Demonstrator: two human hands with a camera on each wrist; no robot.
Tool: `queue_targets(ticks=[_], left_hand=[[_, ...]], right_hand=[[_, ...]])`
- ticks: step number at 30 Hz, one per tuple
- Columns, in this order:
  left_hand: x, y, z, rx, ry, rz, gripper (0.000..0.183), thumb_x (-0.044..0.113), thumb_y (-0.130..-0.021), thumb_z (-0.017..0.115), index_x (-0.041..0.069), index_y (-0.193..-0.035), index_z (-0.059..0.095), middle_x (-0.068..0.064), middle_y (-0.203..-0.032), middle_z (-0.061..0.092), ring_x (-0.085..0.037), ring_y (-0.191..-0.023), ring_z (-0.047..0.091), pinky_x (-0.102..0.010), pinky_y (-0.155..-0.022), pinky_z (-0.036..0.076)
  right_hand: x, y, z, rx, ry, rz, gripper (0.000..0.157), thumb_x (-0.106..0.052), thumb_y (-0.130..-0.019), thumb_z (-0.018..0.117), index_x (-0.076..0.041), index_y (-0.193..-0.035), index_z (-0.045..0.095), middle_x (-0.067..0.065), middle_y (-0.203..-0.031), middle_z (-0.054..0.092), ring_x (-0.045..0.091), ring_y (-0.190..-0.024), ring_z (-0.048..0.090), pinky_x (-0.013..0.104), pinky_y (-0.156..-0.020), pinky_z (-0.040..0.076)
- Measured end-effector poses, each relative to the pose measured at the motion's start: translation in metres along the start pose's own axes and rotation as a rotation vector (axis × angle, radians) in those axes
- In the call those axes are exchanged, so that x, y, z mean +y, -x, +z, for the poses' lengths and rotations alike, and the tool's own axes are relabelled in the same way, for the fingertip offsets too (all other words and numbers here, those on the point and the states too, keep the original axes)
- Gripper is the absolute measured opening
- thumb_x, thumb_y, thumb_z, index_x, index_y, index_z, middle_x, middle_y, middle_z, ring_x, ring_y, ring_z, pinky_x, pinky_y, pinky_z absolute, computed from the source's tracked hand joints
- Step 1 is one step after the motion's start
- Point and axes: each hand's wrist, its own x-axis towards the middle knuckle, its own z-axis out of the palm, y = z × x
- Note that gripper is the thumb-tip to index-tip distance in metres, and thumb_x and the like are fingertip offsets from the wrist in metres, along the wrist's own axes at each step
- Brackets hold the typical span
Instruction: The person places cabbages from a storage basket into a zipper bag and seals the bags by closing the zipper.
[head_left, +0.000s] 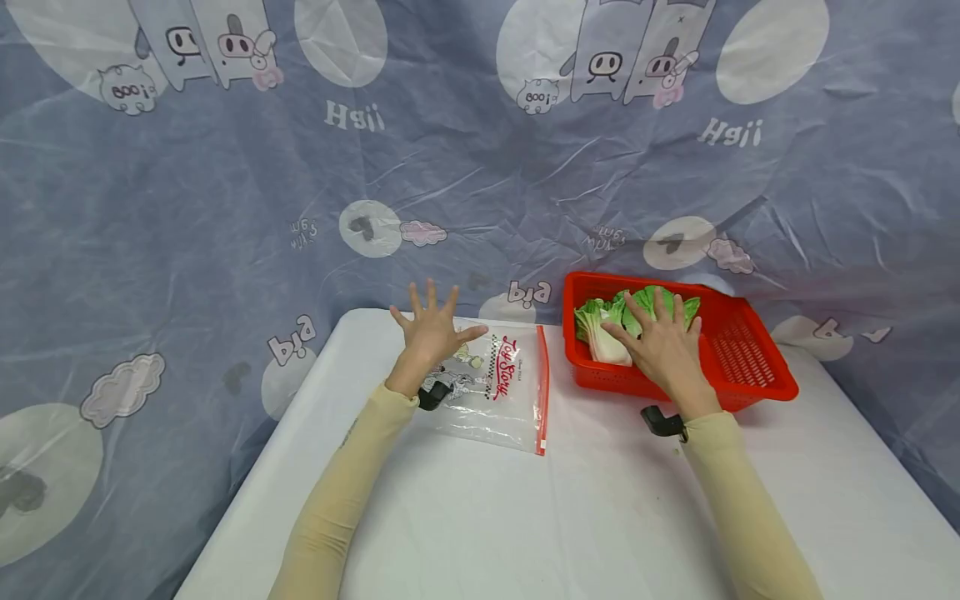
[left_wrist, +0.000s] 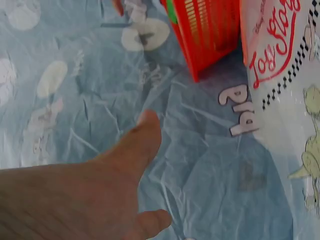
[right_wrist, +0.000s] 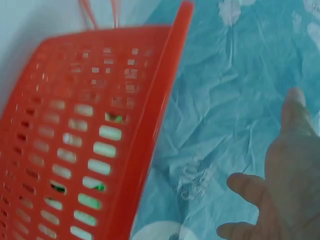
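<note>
My left hand (head_left: pixel 431 334) is raised with fingers spread, overlapping a clear zip bag (head_left: pixel 517 408) in the head view. The bag lies flat, printed with red "Toy Story" lettering, its red zip edge on the right. Also spread wide, my right hand (head_left: pixel 667 354) hangs in front of a red plastic basket (head_left: pixel 776 375). Inside that basket are a white-stemmed bok choy (head_left: pixel 609 346) and a leafy green vegetable (head_left: pixel 651 298), partly hidden behind the fingers. Neither hand holds anything. In the right wrist view, the slotted basket wall (right_wrist: pixel 145 145) stands left of the hand.
A white-covered table (head_left: pixel 480 517) carries the bag and basket. Behind it hangs a grey-blue printed cloth (head_left: pixel 465 158), which also runs down both sides. A dark wrist camera (head_left: pixel 660 421) sits on the right wrist, another (head_left: pixel 433 396) on the left.
</note>
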Motion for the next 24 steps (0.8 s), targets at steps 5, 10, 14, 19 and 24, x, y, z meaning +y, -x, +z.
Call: queue_targets(ticks=[5,10,14,19,24], left_hand=[[0.026,0.006,0.014,0.092,0.035,0.093,0.078,0.062,-0.088,0.055,0.017,-0.149,0.036,-0.025,-0.154,0.028,-0.046,-0.141,0.026,-0.062,-0.106,0.034],[0.059,0.015,0.038,0.11,0.085,0.193,0.054,0.048,-0.088,0.066,0.006,-0.121,0.06,-0.017,-0.115,0.059,-0.033,-0.103,0.061,-0.045,-0.08,0.054],[0.079,0.015,0.066,0.068,0.145,0.273,0.037,0.036,-0.087,0.071,0.003,-0.1,0.059,-0.012,-0.098,0.06,-0.027,-0.085,0.064,-0.039,-0.068,0.055],[0.095,0.011,0.101,-0.001,0.169,0.271,0.04,0.033,-0.086,0.071,0.002,-0.106,0.056,-0.012,-0.098,0.061,-0.026,-0.084,0.065,-0.037,-0.07,0.055],[0.098,0.013,0.124,-0.034,0.195,0.236,0.044,0.037,-0.085,0.072,0.003,-0.107,0.053,-0.011,-0.094,0.06,-0.025,-0.078,0.063,-0.035,-0.064,0.051]], right_hand=[[-0.011,0.013,0.0,0.119,-0.102,-0.043,0.076,-0.06,-0.09,0.054,-0.019,-0.151,0.033,0.03,-0.152,0.026,0.056,-0.133,0.027,0.072,-0.104,0.024],[-0.029,0.036,0.012,0.236,-0.278,-0.091,0.056,-0.034,-0.09,0.067,-0.002,-0.132,0.051,0.028,-0.121,0.053,0.044,-0.106,0.051,0.058,-0.086,0.046],[-0.046,0.058,0.026,0.216,-0.362,-0.103,0.038,-0.029,-0.088,0.071,0.0,-0.109,0.057,0.017,-0.098,0.058,0.028,-0.083,0.054,0.041,-0.069,0.049],[-0.061,0.08,0.057,0.125,-0.422,-0.121,0.028,-0.02,-0.083,0.075,-0.003,-0.094,0.057,0.009,-0.084,0.058,0.018,-0.071,0.051,0.03,-0.062,0.048],[-0.068,0.095,0.089,0.041,-0.461,-0.139,0.02,-0.008,-0.08,0.075,-0.004,-0.085,0.056,0.004,-0.073,0.054,0.011,-0.065,0.046,0.023,-0.056,0.042]])
